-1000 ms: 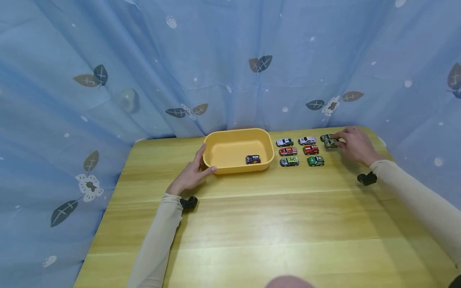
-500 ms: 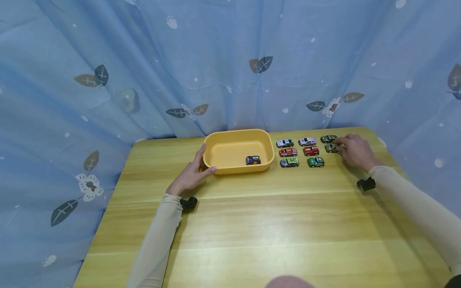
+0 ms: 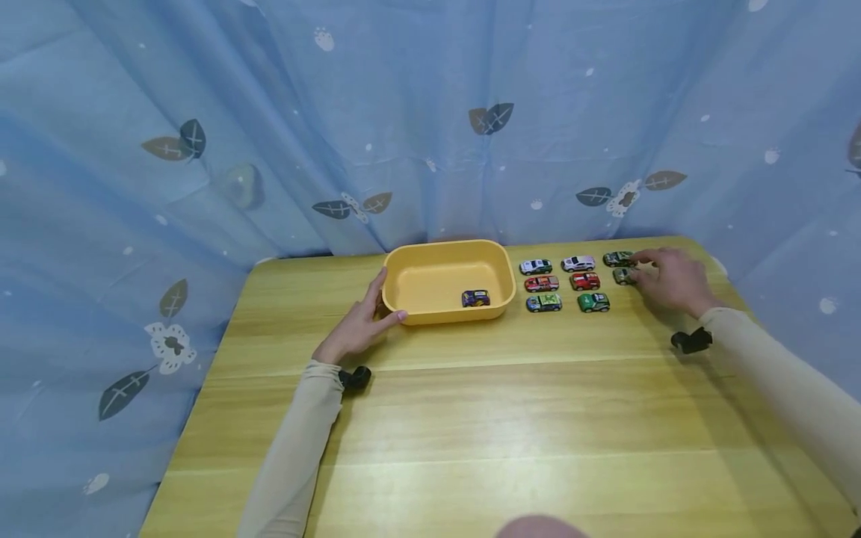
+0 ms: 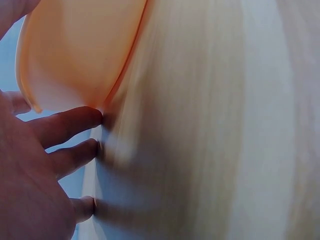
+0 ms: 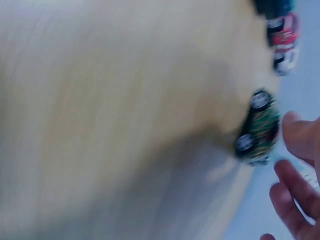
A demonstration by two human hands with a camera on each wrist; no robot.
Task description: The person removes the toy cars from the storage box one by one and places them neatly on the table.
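Observation:
Thumb and fingers of my left hand (image 3: pixel 358 329) hold the left end of a yellow plastic tray (image 3: pixel 447 316), and several fingertips touch the tabletop in the left wrist view. Inside the tray, at its front right, sits a purple toy car (image 3: pixel 475 298). At the table's back right my right hand (image 3: pixel 676 282) hovers with thumb and fingers apart beside a small camouflage toy car (image 3: pixel 622 276). Just behind that one stands another camouflage toy car (image 3: pixel 617 258). The right wrist view shows a gap between the fingers and a camouflage car (image 5: pixel 261 131).
Two columns of toy cars stand right of the tray: a white car (image 3: pixel 535 267), a red car (image 3: pixel 541 284), a blue-green car (image 3: pixel 543 302), then a silver car (image 3: pixel 578 263), another red car (image 3: pixel 585 282) and a green car (image 3: pixel 593 302). A blue curtain (image 3: pixel 417 134) hangs behind the wooden table (image 3: pixel 471 418).
The nearer camouflage car has shifted toward the front, away from the one behind it. My right hand's fingers have spread off it. The left hand stays at the tray.

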